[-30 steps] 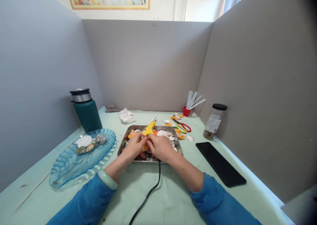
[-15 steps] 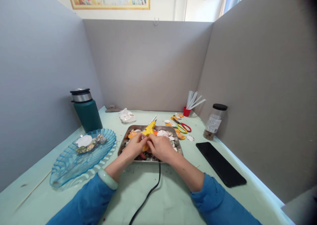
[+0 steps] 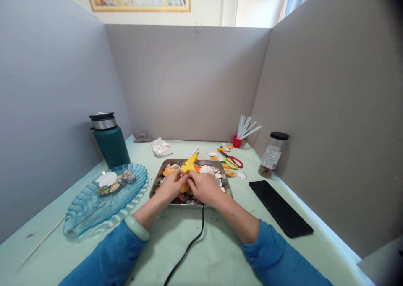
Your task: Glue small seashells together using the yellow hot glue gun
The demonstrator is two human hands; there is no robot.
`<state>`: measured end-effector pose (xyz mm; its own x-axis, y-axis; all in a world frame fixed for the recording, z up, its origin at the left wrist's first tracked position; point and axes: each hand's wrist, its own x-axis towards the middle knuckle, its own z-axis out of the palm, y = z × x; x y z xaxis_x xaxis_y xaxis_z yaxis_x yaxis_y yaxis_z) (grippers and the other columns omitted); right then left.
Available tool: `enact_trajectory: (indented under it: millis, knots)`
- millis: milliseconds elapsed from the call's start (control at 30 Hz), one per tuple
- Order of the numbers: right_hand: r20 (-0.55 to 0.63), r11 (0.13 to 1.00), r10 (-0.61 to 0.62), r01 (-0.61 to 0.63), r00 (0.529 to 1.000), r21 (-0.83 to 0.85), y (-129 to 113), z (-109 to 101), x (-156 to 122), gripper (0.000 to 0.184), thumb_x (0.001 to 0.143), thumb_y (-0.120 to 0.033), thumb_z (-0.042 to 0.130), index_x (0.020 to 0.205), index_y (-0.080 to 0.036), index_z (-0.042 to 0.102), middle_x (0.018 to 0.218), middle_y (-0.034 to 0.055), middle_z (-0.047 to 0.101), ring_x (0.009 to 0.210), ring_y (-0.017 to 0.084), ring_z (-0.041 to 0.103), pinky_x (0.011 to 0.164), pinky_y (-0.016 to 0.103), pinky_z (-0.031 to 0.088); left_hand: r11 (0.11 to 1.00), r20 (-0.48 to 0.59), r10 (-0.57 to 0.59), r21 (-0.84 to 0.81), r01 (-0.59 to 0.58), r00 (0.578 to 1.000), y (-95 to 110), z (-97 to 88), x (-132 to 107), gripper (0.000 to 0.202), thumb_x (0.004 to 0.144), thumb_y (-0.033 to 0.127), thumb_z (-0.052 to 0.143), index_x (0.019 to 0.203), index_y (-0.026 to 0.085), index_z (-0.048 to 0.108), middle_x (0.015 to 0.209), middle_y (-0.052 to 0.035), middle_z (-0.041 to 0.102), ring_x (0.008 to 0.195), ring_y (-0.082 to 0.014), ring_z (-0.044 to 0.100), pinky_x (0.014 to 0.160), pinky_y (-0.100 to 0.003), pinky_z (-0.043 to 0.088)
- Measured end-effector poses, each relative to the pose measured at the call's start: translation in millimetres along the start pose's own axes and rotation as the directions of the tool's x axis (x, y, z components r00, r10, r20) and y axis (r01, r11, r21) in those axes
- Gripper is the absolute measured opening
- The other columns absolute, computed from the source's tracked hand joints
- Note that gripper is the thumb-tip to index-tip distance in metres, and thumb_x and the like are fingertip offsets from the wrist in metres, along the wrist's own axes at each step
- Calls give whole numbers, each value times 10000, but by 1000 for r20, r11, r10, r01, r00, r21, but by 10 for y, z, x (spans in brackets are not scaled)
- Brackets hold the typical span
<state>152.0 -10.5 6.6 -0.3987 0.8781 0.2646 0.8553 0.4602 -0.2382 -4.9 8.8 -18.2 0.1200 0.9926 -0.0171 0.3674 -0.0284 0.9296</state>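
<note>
My left hand [image 3: 170, 186] and my right hand [image 3: 204, 188] meet over a metal tray [image 3: 225, 180] filled with shells. Their fingertips are pinched together around something small that I cannot make out, right beside a yellow glue gun [image 3: 189, 165] lying in the tray. The gun's black cord [image 3: 185, 251] runs back toward me between my blue sleeves. A pale green bangle [image 3: 136, 227] sits on my left wrist.
A blue glass shell-shaped dish [image 3: 103, 198] with a few shells lies left, a green flask [image 3: 110, 141] behind it. Scissors [image 3: 232, 160], a red cup of glue sticks [image 3: 242, 133], a jar [image 3: 272, 154] and a black phone [image 3: 280, 208] are right. Grey partitions wall three sides.
Nearly nothing differs: both hands stay together over the tray, with only slight finger movement.
</note>
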Motion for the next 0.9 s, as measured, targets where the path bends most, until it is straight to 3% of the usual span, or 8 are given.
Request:
enact_trajectory:
  millis: [900]
  knots:
    - [10,1000,0,0,1000,-1,2,10,2,289,992,-315,381,1087,-179,618,956,94,725,889,214,673,732,280,401,1000,-1,-12,5,12,1000,69,5,-40,213,883,401,571,901,194,524,615,61,550,337,-94,553,312,-167,380]
